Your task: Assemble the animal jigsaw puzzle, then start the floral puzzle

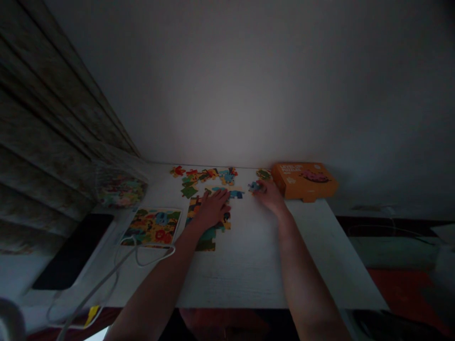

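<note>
My left hand rests palm down with its fingers stretched over the top of a partly joined jigsaw puzzle. The hand and forearm hide part of that patch. Blue and yellow puzzle pieces lie at its fingertips. Farther right, my right hand pinches a light-blue puzzle piece just above or on the table. Loose puzzle pieces are scattered along the wall, with a green piece nearer the left hand. Another piece lies behind the right hand.
An orange puzzle box stands at the back right. To the left are a picture card with animals, a white cable, a black phone-like slab and a clear bag of colourful pieces. The white table meets a wall.
</note>
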The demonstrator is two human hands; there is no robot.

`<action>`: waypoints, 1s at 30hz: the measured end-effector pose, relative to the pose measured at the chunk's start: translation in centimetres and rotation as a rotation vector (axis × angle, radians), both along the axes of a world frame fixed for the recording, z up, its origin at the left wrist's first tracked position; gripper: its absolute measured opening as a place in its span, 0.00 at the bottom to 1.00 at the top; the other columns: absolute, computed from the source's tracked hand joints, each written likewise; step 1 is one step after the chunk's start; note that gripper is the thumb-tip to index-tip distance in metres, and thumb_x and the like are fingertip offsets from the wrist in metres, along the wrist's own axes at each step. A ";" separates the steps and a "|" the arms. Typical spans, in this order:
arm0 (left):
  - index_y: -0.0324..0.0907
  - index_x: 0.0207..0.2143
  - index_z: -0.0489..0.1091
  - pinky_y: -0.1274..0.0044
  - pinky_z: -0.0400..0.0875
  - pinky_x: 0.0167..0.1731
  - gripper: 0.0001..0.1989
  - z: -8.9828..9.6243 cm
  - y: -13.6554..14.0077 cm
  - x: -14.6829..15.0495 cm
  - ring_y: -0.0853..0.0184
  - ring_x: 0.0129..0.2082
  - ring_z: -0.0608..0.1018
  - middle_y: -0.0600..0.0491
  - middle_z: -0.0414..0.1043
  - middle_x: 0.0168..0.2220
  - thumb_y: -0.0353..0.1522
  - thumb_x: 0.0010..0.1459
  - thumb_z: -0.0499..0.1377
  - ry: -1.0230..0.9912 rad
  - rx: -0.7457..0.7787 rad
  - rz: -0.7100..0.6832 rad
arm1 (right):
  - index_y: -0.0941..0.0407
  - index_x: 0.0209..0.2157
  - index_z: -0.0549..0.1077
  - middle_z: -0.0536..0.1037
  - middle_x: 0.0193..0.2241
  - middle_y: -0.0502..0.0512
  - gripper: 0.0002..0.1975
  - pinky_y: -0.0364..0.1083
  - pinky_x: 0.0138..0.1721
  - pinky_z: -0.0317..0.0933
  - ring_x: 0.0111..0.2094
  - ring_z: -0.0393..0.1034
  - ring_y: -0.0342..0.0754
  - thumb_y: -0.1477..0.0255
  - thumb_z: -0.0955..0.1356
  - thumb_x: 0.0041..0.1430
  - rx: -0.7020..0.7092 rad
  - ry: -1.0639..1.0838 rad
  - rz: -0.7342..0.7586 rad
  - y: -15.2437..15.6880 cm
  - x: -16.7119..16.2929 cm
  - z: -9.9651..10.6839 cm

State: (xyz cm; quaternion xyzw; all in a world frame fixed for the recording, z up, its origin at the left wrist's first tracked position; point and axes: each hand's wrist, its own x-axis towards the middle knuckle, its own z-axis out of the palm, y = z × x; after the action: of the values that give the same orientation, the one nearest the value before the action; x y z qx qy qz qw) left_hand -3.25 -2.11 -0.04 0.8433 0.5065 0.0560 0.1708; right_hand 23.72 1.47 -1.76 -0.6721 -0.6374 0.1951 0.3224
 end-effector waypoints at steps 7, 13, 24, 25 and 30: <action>0.49 0.70 0.58 0.55 0.37 0.71 0.26 -0.5 2.0 -2.4 0.59 0.74 0.53 0.50 0.52 0.73 0.39 0.71 0.50 -0.040 -0.064 -0.010 | 0.55 0.55 0.75 0.78 0.54 0.64 0.25 0.56 0.58 0.64 0.55 0.73 0.58 0.74 0.73 0.55 -0.040 -0.131 0.099 -0.7 -0.7 0.2; 0.51 0.69 0.59 0.56 0.37 0.71 0.27 -0.4 2.5 -3.1 0.60 0.74 0.52 0.51 0.52 0.73 0.39 0.70 0.51 -0.059 -0.089 0.023 | 0.55 0.59 0.73 0.77 0.54 0.63 0.30 0.57 0.60 0.62 0.56 0.72 0.57 0.76 0.73 0.53 -0.040 -0.105 0.166 -0.6 -0.7 0.3; 0.45 0.62 0.71 0.62 0.53 0.70 0.22 -0.1 2.5 -3.0 0.58 0.67 0.67 0.47 0.65 0.67 0.35 0.67 0.57 -0.143 0.047 0.092 | 0.53 0.56 0.74 0.78 0.47 0.59 0.36 0.54 0.52 0.66 0.47 0.74 0.54 0.76 0.79 0.43 -0.132 -0.014 0.198 -0.9 -2.1 1.3; 0.45 0.60 0.72 0.63 0.56 0.69 0.21 -0.1 2.5 -3.1 0.58 0.65 0.69 0.47 0.67 0.66 0.35 0.67 0.57 -0.166 0.068 0.112 | 0.53 0.56 0.73 0.77 0.47 0.59 0.36 0.53 0.52 0.66 0.48 0.73 0.53 0.76 0.78 0.43 -0.106 0.015 0.228 -0.9 -2.3 1.3; 0.43 0.57 0.74 0.67 0.65 0.64 0.19 0.2 2.7 -3.6 0.59 0.60 0.74 0.47 0.73 0.60 0.36 0.68 0.55 -0.275 0.119 0.158 | 0.52 0.57 0.73 0.75 0.48 0.56 0.33 0.46 0.41 0.69 0.38 0.74 0.46 0.78 0.74 0.47 -0.077 0.233 0.260 -0.9 -3.5 0.9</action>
State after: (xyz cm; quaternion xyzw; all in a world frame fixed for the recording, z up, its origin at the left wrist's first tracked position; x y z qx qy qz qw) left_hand -6.80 0.64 0.20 0.7939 0.5389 0.2139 0.1833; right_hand 20.17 0.57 -0.86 -0.5689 -0.6692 0.3360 0.3402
